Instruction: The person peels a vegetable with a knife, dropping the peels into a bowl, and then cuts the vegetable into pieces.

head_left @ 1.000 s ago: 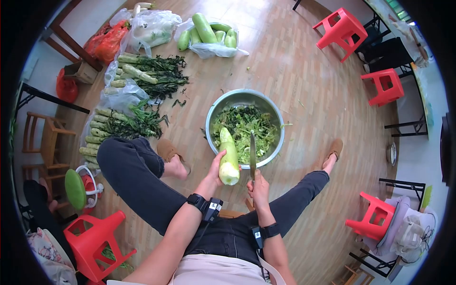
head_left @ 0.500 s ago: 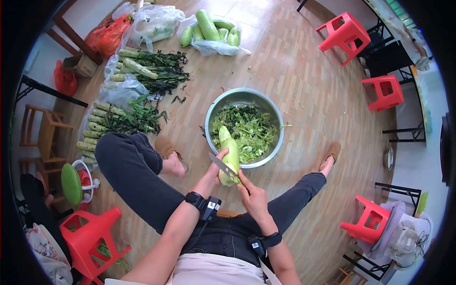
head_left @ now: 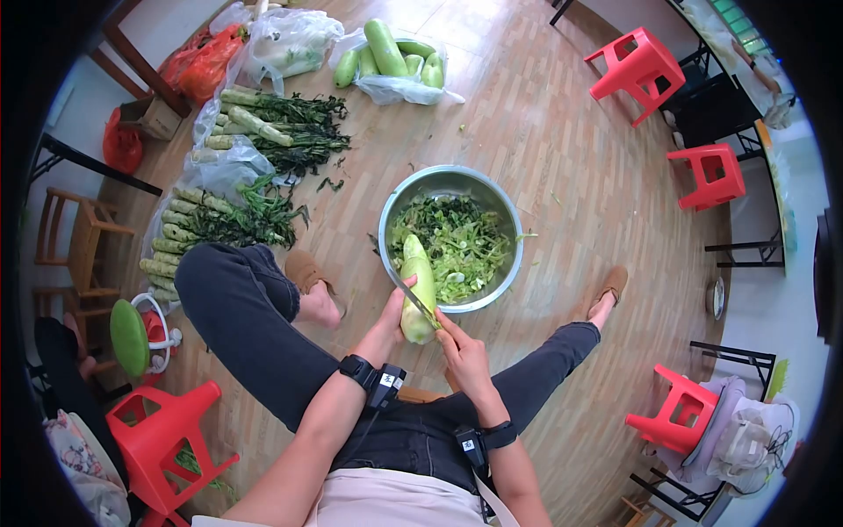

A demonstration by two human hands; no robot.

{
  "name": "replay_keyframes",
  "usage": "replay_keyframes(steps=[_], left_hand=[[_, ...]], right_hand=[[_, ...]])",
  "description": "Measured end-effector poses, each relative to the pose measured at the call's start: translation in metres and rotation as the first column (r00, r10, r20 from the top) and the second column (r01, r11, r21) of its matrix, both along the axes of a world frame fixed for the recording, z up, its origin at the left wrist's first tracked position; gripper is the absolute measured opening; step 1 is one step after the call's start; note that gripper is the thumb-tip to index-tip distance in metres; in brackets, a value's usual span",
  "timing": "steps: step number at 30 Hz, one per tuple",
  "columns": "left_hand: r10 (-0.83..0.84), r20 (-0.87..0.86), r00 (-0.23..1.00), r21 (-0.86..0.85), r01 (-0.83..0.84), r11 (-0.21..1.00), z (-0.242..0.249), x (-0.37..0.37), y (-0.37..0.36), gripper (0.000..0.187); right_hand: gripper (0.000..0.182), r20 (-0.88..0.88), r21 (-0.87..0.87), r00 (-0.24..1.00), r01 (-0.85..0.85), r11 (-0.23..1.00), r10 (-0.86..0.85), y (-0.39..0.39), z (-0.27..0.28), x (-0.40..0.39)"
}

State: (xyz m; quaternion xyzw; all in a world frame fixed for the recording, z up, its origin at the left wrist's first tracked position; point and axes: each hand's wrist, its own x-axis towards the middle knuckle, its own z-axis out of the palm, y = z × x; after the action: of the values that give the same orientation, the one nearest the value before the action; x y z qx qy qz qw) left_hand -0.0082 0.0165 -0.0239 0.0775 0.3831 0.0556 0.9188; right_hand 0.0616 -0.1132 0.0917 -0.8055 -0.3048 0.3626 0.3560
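Observation:
A long pale green gourd (head_left: 420,275) is in my left hand (head_left: 397,309), whose fingers are wrapped round its left side. Its upper end reaches over the near rim of the metal basin (head_left: 397,190). My right hand (head_left: 464,350) grips a knife (head_left: 416,304) by the handle, and the narrow blade lies slantwise across the gourd's lower half, against its skin. Most of the handle is hidden in my fingers. Chopped leaves and pale green peelings (head_left: 464,244) lie inside the basin.
Stem lettuces (head_left: 180,224) with dark leaves lie on plastic at the left. Beyond them, a plastic bag (head_left: 395,90) holds more green gourds (head_left: 384,48). Red stools (head_left: 639,75) stand along the right side, and another red stool (head_left: 171,439) at the lower left.
The knife blade has turned more edge-on and lies closer to the gourd. The gourd has rotated slightly in my left hand, showing a smoother face.

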Motion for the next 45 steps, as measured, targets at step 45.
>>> replay_keyframes(steps=[45], left_hand=[[-0.033, 0.025, 0.999, 0.044, 0.032, 0.999, 0.030, 0.006, -0.001, 0.052]], right_hand=[[0.041, -0.736, -0.145, 0.567, 0.401, 0.905, -0.369, -0.006, -0.017, 0.005]])
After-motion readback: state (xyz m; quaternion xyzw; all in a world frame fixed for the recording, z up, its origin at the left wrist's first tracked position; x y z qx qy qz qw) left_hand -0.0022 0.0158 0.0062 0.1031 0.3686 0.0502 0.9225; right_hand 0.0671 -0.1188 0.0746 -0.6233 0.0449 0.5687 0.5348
